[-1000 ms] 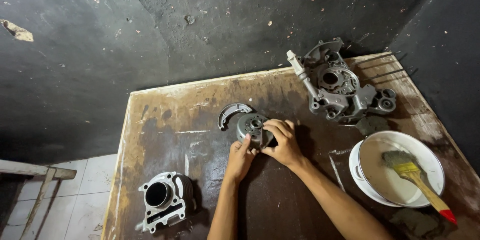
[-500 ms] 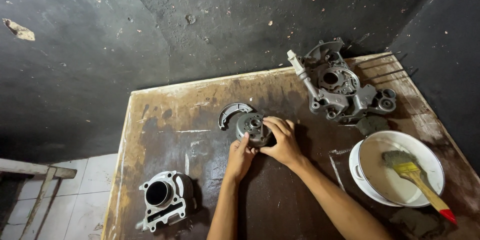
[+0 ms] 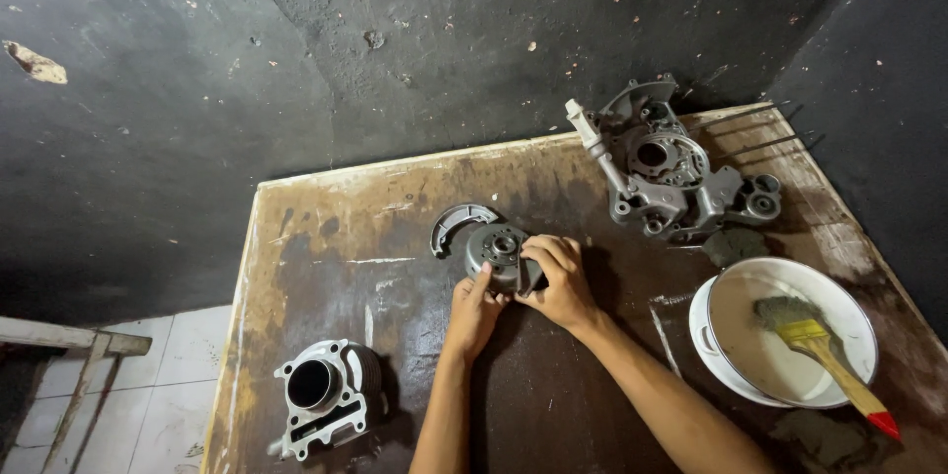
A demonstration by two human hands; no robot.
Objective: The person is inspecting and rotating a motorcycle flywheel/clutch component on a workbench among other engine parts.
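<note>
Grease-darkened wood forms the tabletop [image 3: 326,267] where a person works two bare hands at its centre. At seven o'clock stands a finned grey cylinder block [image 3: 324,397]; at four o'clock, a white basin [image 3: 849,321] holds a yellow-handled brush [image 3: 829,360]. The left hand [image 3: 474,311] steadies, and the right hand [image 3: 561,281] has its fingers closed on, a round grey metal housing [image 3: 497,249], dull and oily-looking, beside a curved shoe-shaped piece [image 3: 459,222]. On so slick a surface the housing could slip from the grasp. At one o'clock, farthest back, lies a large engine casing [image 3: 676,178].
</note>
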